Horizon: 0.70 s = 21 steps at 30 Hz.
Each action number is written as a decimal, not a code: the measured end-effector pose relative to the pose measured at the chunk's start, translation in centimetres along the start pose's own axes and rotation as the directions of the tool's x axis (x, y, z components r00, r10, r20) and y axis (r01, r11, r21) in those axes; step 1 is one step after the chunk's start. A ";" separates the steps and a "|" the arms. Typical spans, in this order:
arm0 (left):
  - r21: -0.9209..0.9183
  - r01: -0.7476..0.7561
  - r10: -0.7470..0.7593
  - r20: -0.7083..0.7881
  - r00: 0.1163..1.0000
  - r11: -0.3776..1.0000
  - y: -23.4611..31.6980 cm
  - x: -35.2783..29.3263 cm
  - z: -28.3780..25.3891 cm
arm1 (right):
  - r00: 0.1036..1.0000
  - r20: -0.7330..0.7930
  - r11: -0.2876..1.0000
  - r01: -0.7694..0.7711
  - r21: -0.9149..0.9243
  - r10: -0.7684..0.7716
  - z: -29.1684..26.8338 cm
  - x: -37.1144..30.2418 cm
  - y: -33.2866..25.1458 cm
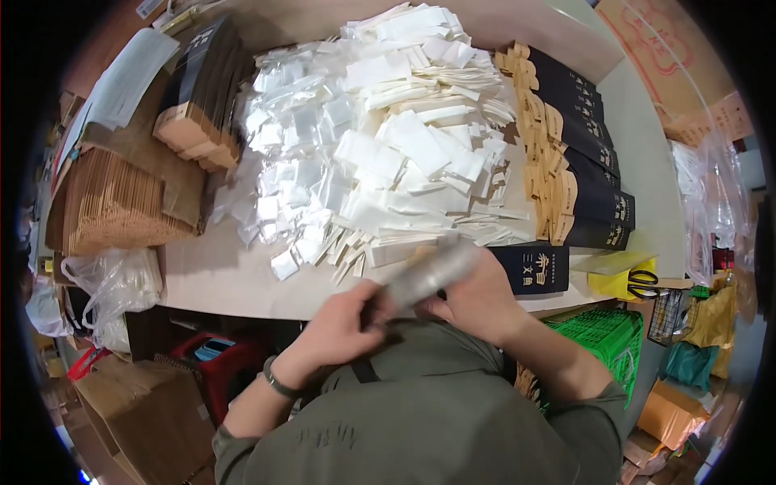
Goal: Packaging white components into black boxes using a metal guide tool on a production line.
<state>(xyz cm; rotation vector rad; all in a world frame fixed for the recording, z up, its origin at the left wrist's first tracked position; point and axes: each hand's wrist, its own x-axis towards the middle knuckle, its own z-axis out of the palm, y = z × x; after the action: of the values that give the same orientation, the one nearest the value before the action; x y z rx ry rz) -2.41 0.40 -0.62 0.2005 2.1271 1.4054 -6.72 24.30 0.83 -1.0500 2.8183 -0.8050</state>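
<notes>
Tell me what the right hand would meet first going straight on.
Past the blurred item in its grip, the right hand would likely meet the white packets first; depth is unclear.

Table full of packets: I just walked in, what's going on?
A person in a green shirt holds a grey thing, too blurred to identify, between left hand and right hand, at the near edge of the table. Beyond lie heaped white packets, with clear packets to their left. Dark packages line the right side; a brown cardboard stack stands on the left.

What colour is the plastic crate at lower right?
The crate is green, clearest in the head view.
</notes>
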 end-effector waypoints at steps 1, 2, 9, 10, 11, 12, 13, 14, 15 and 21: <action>0.122 0.144 -0.122 -0.172 0.978 0.982 -0.9 -0.1 -0.3 | 0.988 0.034 0.987 -0.148 -0.057 0.150 0.7 -0.7 0.0; 0.296 0.096 0.013 -0.347 0.938 0.950 -2.7 -0.1 -0.2 | 0.964 0.111 0.970 -0.235 -0.056 0.240 1.3 -0.5 0.1; 0.571 -0.017 0.226 -0.297 0.928 0.821 -5.2 -1.8 -1.5 | 0.922 0.044 0.914 -0.387 0.118 0.385 3.9 0.7 -0.1; 0.611 -0.034 0.203 -0.210 0.957 0.791 -5.2 -2.3 -2.3 | 0.921 0.034 0.914 -0.390 0.113 0.389 4.0 0.8 -0.2; 0.614 -0.046 0.215 -0.204 0.955 0.788 -5.0 -2.0 -2.6 | 0.911 0.075 0.908 -0.410 0.084 0.404 4.2 0.9 -0.5; 0.667 -0.100 0.272 -0.159 0.949 0.739 -4.5 -1.8 -3.1 | 0.900 0.113 0.902 -0.429 0.054 0.421 4.5 1.1 -0.9; 0.709 -0.147 0.321 -0.118 0.940 0.689 -3.6 -1.8 -3.2 | 0.933 0.049 0.925 -0.360 0.121 0.357 5.1 1.2 -1.6; 0.667 -0.141 0.268 -0.091 0.959 0.731 -2.5 -0.9 -3.3 | 0.947 0.052 0.923 -0.321 0.212 0.317 5.4 1.3 -2.0; 0.668 -0.152 0.283 -0.092 0.955 0.728 -1.4 0.2 -3.3 | 0.960 0.051 0.913 -0.278 0.299 0.275 5.4 1.4 -2.0; 0.757 -0.402 0.679 -0.074 0.730 0.514 2.7 7.1 -3.6 | 0.899 -0.014 0.882 -0.432 -0.190 0.437 -3.7 1.8 9.7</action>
<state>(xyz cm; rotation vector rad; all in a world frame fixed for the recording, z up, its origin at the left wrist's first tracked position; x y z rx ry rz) -10.71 1.67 0.05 1.1015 3.0329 0.8487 -14.75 31.08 -0.29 -0.3938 2.9715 -0.4776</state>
